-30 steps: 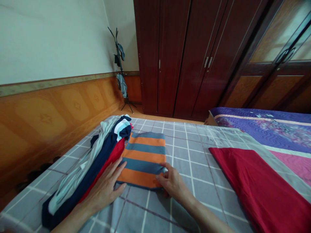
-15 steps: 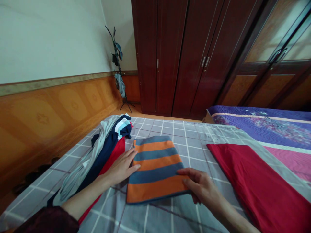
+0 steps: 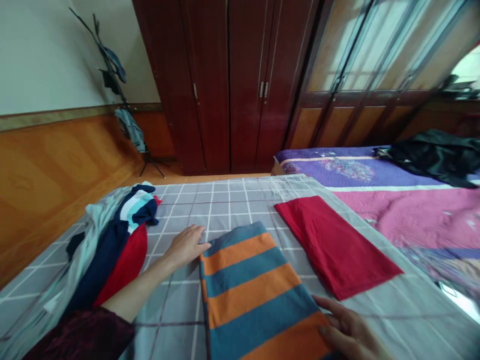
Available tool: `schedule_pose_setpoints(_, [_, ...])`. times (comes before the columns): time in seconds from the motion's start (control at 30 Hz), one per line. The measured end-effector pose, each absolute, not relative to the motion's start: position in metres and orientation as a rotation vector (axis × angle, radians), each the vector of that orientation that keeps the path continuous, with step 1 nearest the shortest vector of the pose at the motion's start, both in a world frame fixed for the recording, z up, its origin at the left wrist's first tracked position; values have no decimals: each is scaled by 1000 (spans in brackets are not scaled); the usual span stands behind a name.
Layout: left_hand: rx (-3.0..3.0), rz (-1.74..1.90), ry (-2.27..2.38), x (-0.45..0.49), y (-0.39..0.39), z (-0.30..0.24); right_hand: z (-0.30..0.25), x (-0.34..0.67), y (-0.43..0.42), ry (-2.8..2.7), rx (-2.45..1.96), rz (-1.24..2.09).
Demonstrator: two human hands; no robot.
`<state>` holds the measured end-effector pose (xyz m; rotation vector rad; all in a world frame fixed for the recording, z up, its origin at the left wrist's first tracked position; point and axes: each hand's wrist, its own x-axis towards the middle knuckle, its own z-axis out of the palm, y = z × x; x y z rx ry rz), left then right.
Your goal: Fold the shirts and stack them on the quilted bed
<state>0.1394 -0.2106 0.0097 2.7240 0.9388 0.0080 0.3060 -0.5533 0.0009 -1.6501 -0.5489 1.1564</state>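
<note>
A folded garment with orange and blue-grey stripes [image 3: 253,285] lies in front of me on the checked grey bedsheet [image 3: 180,295]. At its far left corner is my left hand [image 3: 186,246], fingers stretched out and apart from the thumb, whose tip touches the cloth. My right hand [image 3: 350,332] pinches the near right edge of the striped garment between fingers and thumb. The garment's near end runs out of the bottom of the view. Beyond my right hand rests a folded red garment [image 3: 333,240].
A loose heap of clothes [image 3: 108,240], grey, navy and red, lies along the left side. To the right is a purple and pink bedcover [image 3: 405,215] with a black garment [image 3: 435,155] on it. A coat stand [image 3: 123,100] and dark red wardrobe [image 3: 225,90] stand behind.
The view has swung right. The striped garment now lies closer to me and turned at an angle. My left hand has shifted from its left side to the far left corner.
</note>
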Motion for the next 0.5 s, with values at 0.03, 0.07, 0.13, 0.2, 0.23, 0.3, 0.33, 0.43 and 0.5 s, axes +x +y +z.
schedule_pose_setpoints(0.03, [2680, -44, 950, 142, -211, 11, 1, 304, -551, -604, -1666, 1169])
schedule_pose_setpoints(0.07, [2639, -84, 960, 144, -211, 11, 2, 303, -548, -662, -1700, 1167])
schedule_pose_setpoints(0.13, [2596, -112, 941, 146, -211, 11, 5, 302, -541, -765, -1812, 1105])
schedule_pose_setpoints(0.2, [2607, -89, 885, 146, -211, 9, 8, 301, -536, -830, -1950, 966])
schedule_pose_setpoints(0.23, [2619, -75, 857, 146, -212, 8, 9, 302, -534, -846, -2009, 889])
schedule_pose_setpoints(0.3, [2628, -60, 839, 144, -214, 5, 10, 302, -531, -854, -2085, 785])
schedule_pose_setpoints(0.33, [2617, -55, 840, 144, -214, 3, 10, 302, -531, -852, -2099, 762])
schedule_pose_setpoints(0.43, [2527, -40, 839, 145, -214, -3, 10, 301, -533, -851, -2036, 767])
schedule_pose_setpoints(0.5, [2458, -46, 824, 147, -213, -5, 12, 301, -534, -853, -1932, 790])
